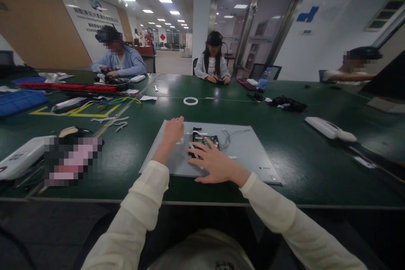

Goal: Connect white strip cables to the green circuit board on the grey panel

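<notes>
A flat grey metal panel (253,156) lies on the green table in front of me. Fixed or resting near its middle is a green circuit board (209,139) in a dark frame, with loose grey wires (226,137) to its right. My right hand (213,161) is over the board's near side, fingers spread, partly hiding it; whether the fingertips touch it is unclear. Toward the panel's far left part, my left hand (173,131) is closed with its fingers curled. What those fingers hold, if anything, is hidden.
Beyond the panel lies a white ring (190,101), perhaps a tape roll. White devices (329,128) lie right and left, with loose cables (118,122), a blue crate (20,101) and a bottle (264,79) farther off. Three other people sit around the table.
</notes>
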Demonstrator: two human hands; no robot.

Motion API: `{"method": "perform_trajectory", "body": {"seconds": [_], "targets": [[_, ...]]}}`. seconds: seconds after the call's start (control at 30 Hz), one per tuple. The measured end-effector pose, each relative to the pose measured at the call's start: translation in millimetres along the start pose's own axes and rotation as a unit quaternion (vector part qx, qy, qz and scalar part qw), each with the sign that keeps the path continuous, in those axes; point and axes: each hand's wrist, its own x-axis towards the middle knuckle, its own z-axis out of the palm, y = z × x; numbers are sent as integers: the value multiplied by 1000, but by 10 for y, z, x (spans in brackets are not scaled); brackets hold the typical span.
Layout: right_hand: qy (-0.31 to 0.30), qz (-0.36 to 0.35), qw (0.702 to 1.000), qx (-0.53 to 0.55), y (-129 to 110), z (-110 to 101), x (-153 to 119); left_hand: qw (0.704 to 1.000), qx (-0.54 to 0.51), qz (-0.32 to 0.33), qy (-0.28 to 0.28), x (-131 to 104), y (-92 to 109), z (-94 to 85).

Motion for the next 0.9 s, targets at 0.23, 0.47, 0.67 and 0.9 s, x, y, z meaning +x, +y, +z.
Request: {"method": "perform_trajectory", "body": {"seconds": [0.23,0.47,0.67,0.9], "targets": [[4,81,997,-6,-62,46,-154,1000,11,-5,10,-9,5,-24],[29,137,990,-22,55,153,-93,1000,-6,-9,18,-34,40,-101],[64,227,969,-68,386,270,50,1000,-10,-7,21,-27,29,-94],[71,330,934,-117,788,356,96,999,-11,1,50,-32,3,-34]]}}
